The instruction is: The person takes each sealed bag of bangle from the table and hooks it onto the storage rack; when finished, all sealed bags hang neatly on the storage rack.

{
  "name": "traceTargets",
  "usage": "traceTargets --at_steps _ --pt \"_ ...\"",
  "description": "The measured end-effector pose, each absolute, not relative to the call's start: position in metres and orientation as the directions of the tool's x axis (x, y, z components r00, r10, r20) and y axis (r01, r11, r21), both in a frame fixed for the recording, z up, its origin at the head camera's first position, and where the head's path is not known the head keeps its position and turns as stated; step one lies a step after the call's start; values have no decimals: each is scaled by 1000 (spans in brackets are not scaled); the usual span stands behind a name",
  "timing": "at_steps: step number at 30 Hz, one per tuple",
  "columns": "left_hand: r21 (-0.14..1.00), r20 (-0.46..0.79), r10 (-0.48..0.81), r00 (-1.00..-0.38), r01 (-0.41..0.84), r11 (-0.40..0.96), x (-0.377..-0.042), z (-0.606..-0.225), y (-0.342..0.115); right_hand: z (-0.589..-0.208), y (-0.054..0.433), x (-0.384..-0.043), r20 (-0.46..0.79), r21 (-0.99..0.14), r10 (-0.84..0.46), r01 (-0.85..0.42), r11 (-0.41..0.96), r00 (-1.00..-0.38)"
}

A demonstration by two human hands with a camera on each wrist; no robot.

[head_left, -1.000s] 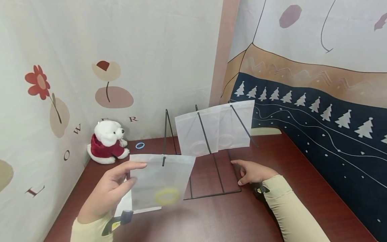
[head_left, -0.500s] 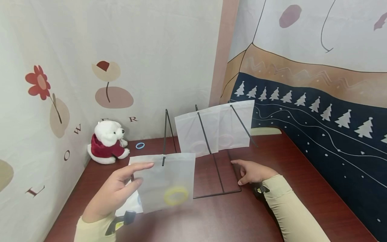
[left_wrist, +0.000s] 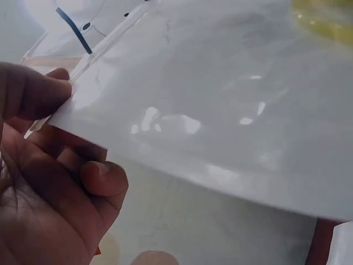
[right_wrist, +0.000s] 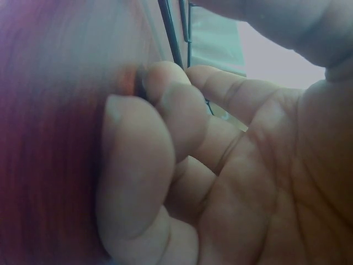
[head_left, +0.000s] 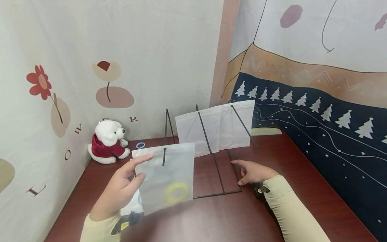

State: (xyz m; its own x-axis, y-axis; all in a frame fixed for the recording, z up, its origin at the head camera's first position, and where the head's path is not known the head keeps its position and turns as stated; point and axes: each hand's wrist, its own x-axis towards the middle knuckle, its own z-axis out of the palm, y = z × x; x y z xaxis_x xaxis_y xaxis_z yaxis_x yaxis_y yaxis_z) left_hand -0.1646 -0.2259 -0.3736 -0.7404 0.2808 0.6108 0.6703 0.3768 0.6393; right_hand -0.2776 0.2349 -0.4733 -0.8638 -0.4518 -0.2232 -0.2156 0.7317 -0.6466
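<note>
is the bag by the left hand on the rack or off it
On: the black rod pokes through the bag near its top edge, while the left hand holds its side.

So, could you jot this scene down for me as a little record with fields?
Left hand: pinches a translucent zip bag near its upper left corner
Bag contents: yellow ring
Bag position: on left prong of black wire rack
Other prongs: two more zip bags
Right hand: at rack's right side; grip unclear
Far left: white plush bear in red, blue ring nearby
Table: red-brown
</note>
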Motion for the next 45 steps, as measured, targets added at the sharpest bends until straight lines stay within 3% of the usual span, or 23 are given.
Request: traceTargets --at_steps 16,22,28,36,45 --pt "668 699 88 -710 692 272 -181 -390 -218 -473 235 -278 -215 -637 -457 -231 735 -863" --pt "684 649 151 -745 659 314 -187 -395 -225 -472 234 -276 -225 -633 -439 -212 744 -870" --pt "659 574 296 -763 645 386 -196 -403 -232 -471 234 -276 -228 -634 -436 -207 745 -871" --pt "692 363 401 -841 531 488 -207 -418 -238 -473 235 -278 -238 -630 -432 -200 751 -870" --pt "713 276 476 -835 510 481 -217 -430 -242 -475 236 -279 -228 -628 -443 -217 747 -867"
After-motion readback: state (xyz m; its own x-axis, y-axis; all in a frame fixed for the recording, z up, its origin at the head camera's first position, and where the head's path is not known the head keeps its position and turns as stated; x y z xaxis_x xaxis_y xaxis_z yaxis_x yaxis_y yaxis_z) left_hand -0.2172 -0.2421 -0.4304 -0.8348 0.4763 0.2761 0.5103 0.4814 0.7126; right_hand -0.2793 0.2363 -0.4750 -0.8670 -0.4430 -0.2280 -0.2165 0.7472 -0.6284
